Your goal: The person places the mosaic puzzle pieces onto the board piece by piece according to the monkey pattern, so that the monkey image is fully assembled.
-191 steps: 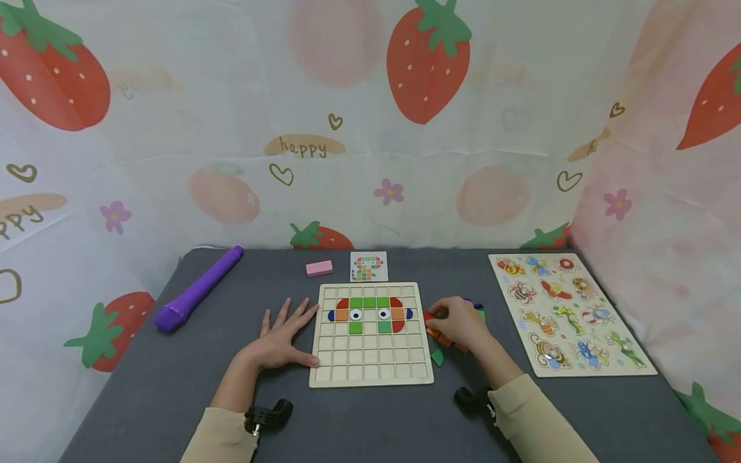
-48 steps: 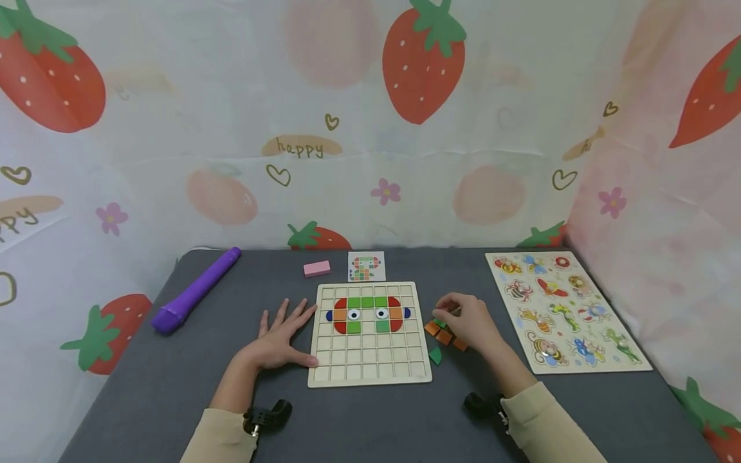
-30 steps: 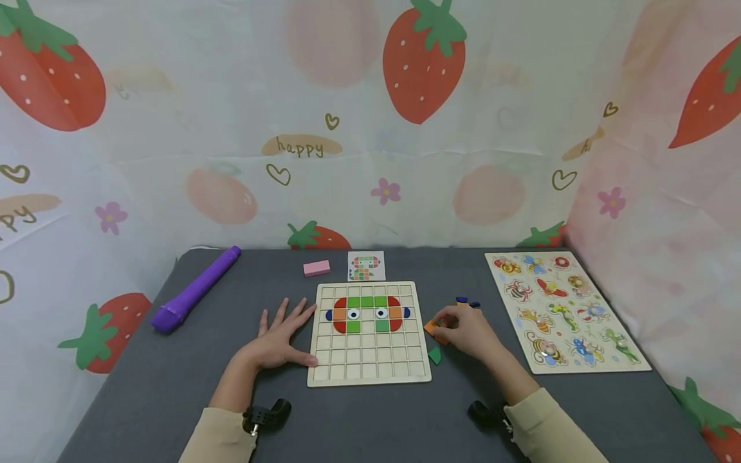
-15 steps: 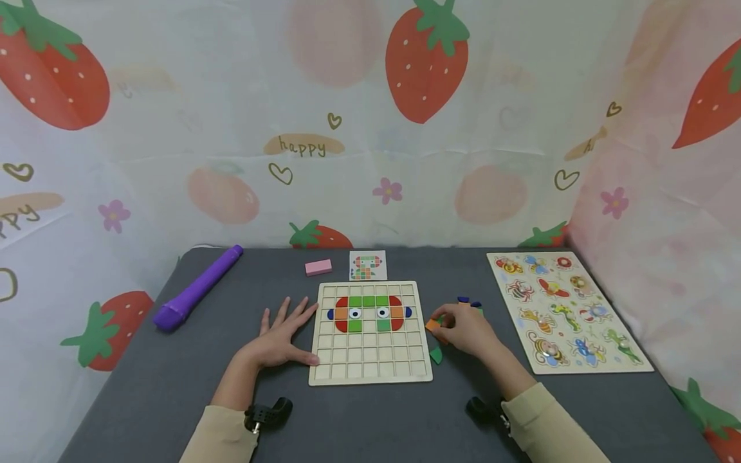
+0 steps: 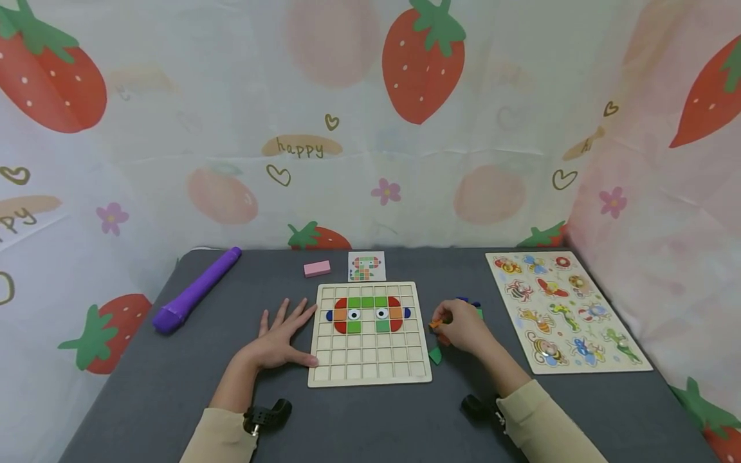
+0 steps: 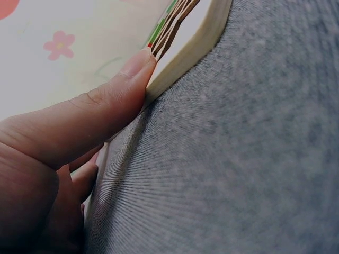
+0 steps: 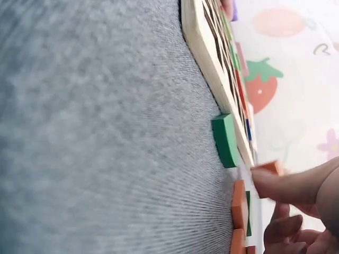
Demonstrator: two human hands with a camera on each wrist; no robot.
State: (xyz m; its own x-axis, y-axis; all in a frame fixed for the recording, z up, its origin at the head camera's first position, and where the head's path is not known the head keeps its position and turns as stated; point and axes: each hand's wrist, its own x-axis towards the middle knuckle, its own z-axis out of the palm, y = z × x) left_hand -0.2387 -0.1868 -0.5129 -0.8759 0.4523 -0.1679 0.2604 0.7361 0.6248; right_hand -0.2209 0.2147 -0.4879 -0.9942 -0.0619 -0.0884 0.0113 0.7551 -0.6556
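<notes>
Right of the board [image 5: 370, 371], the right hand [image 5: 463, 325] has lifted a pinched orange block [image 7: 271, 166], ready for placing; the spread left hand [image 5: 276, 342] touches the left edge.

The gray table [image 5: 370, 424] bears a grid board [image 5: 369, 355], pink block [image 5: 316, 269] and card [image 5: 366, 266].

A pale, creased backdrop [image 5: 231, 71] rises behind the dark grey worktop [image 5: 376, 424], which spreads out towards six o'clock. Printed red strawberries show at one, two, four, eight and ten o'clock, and the word "happy" between ten and eleven. Towards three o'clock the backdrop turns pinkish around a purple flower [image 5: 612, 202]. The light looks soft.
</notes>
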